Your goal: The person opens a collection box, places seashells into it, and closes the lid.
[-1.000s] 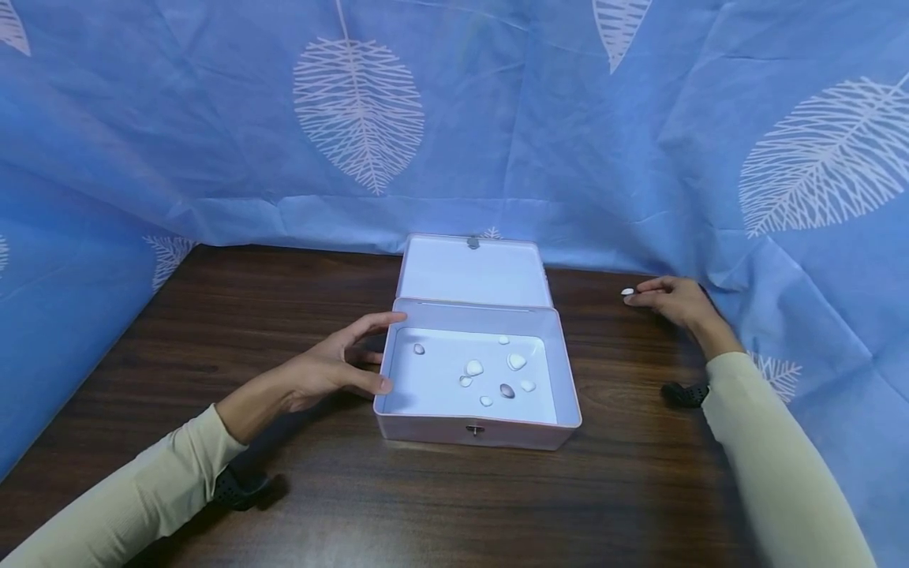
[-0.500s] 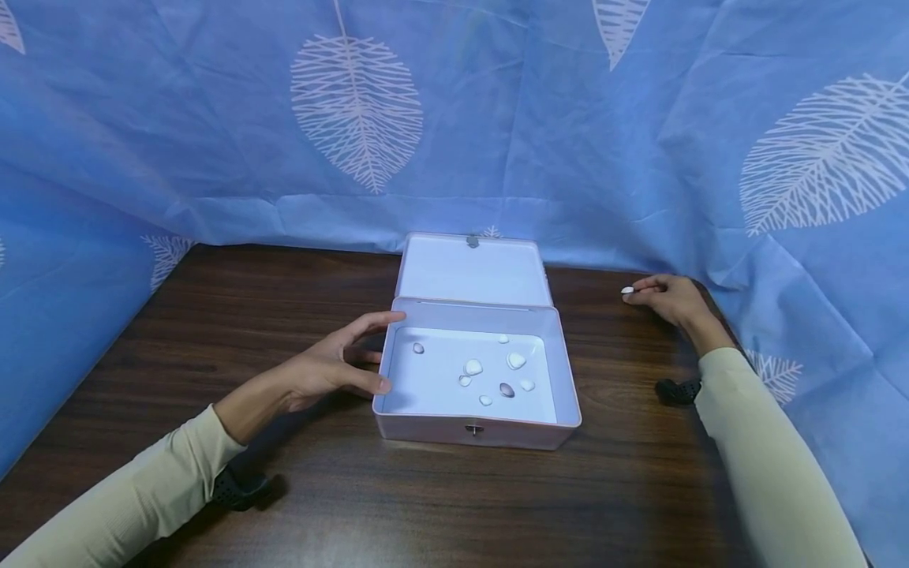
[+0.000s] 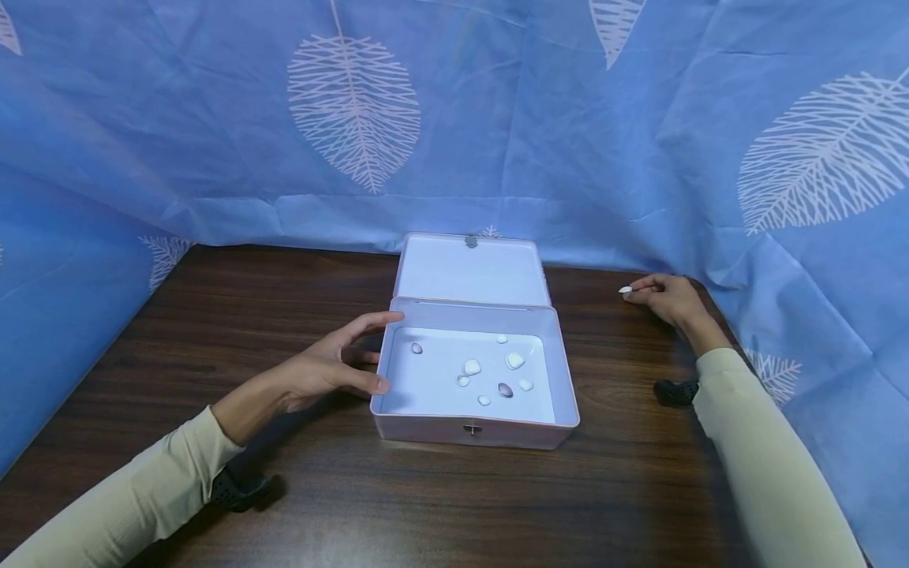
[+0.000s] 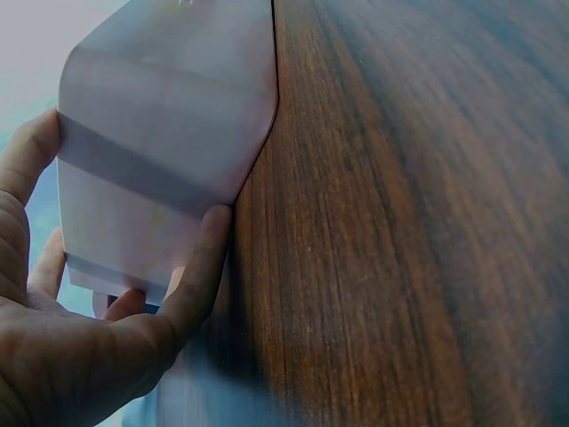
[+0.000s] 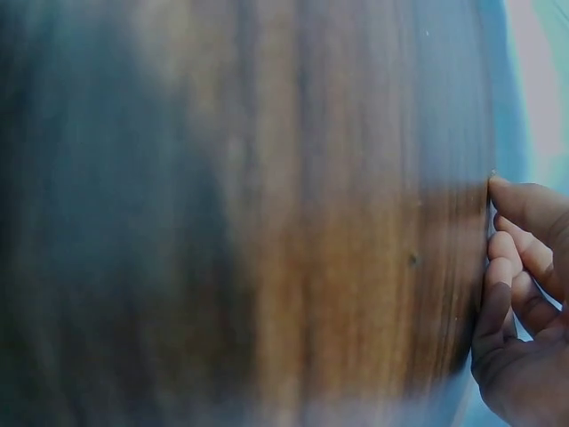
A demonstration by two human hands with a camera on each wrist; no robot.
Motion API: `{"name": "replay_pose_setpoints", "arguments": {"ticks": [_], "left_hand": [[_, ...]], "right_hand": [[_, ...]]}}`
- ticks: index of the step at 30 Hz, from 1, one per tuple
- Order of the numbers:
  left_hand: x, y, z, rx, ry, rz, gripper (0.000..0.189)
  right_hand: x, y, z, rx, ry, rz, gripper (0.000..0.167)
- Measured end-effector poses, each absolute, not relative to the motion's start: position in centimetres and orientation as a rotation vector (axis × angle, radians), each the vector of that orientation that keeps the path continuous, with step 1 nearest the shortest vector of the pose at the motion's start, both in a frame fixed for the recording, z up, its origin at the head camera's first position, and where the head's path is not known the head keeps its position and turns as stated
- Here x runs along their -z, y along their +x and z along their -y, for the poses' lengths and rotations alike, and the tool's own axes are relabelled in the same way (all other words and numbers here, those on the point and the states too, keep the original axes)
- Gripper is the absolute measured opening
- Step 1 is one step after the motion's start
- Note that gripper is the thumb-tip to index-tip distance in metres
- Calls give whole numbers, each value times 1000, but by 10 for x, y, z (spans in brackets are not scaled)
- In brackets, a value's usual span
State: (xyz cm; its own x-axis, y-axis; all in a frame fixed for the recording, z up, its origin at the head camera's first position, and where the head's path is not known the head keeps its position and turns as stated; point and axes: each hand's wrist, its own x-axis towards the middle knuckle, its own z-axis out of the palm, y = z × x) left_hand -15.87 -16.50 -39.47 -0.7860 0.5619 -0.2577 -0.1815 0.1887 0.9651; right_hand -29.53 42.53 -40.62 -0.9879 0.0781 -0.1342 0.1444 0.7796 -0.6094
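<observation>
A pale, shallow metal box (image 3: pixel 469 430) stands on the table with its lid (image 3: pixel 470 272) folded back. Several small seashells (image 3: pixel 514 360), white and purplish, lie scattered on its floor. My left hand (image 3: pixel 330 367) rests against the box's left side, thumb and fingers spread along the rim and wall. In the left wrist view, fingertips touch the box's side wall (image 4: pixel 160 116). Far to the right, near the table's back edge, my right hand (image 3: pixel 671 300) pinches a small white seashell (image 3: pixel 625 289) between its fingertips. The right wrist view shows the right hand (image 5: pixel 524 294) low by the tabletop.
The dark wood table (image 3: pixel 454 505) reaches back to a blue curtain (image 3: pixel 497 118) with white leaf prints. That curtain also hangs close along the right side, beside the right forearm. A small metal latch (image 3: pixel 472 430) sits on the box's front.
The right sleeve and wrist have shifted slightly left, while the seashell stays at the right fingertips. The left hand keeps its place on the box. The head view has drifted a little.
</observation>
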Motion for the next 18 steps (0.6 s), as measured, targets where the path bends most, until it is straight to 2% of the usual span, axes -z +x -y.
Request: {"name": "replay_pose_setpoints", "arguments": {"ticks": [18], "left_hand": [[397, -159, 165, -1656, 345, -1893, 105]], "right_hand": [[411, -291, -425, 968, 143, -2912, 47]]}}
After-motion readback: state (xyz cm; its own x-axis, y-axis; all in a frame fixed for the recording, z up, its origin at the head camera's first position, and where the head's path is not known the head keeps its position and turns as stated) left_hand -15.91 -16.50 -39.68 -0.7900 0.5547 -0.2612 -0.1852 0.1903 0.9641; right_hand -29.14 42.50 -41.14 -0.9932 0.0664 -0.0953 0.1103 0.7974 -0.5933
